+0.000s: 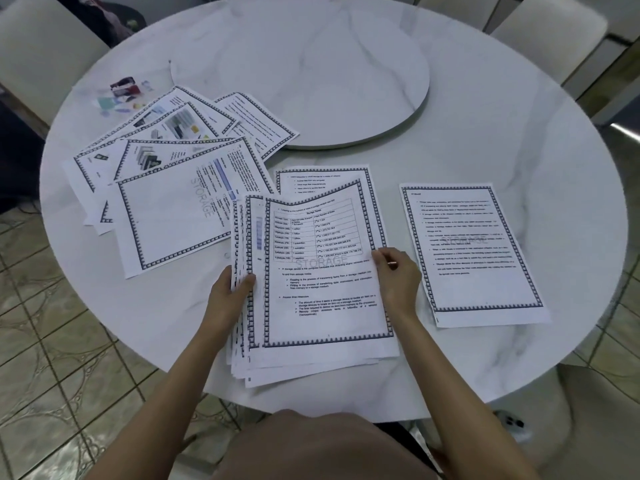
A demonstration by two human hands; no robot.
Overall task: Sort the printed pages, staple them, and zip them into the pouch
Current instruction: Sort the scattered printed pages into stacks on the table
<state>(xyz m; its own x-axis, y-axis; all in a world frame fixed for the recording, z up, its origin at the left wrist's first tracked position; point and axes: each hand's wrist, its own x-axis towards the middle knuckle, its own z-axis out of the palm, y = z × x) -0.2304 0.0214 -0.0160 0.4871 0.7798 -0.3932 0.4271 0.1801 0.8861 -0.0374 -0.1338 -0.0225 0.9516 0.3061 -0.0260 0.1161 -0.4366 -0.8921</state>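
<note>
A thick stack of printed pages [322, 320] with dark patterned borders lies at the near edge of the table. My left hand [228, 289] grips the stack's left edge, thumb on top. My right hand [396, 271] pinches the right edge of the top page, a sheet with a table on it, which bows upward. One single page [474, 251] lies flat to the right. Several loose pages [173, 168] are fanned out to the left. A small clear pouch with colourful items [121, 95] sits at the far left of the table.
The round white marble table [485, 133] carries a raised turntable [304, 74] in its middle. Pale chairs [41, 46] stand around it. A phone [512, 422] lies on the seat at the lower right. Tiled floor shows at the left.
</note>
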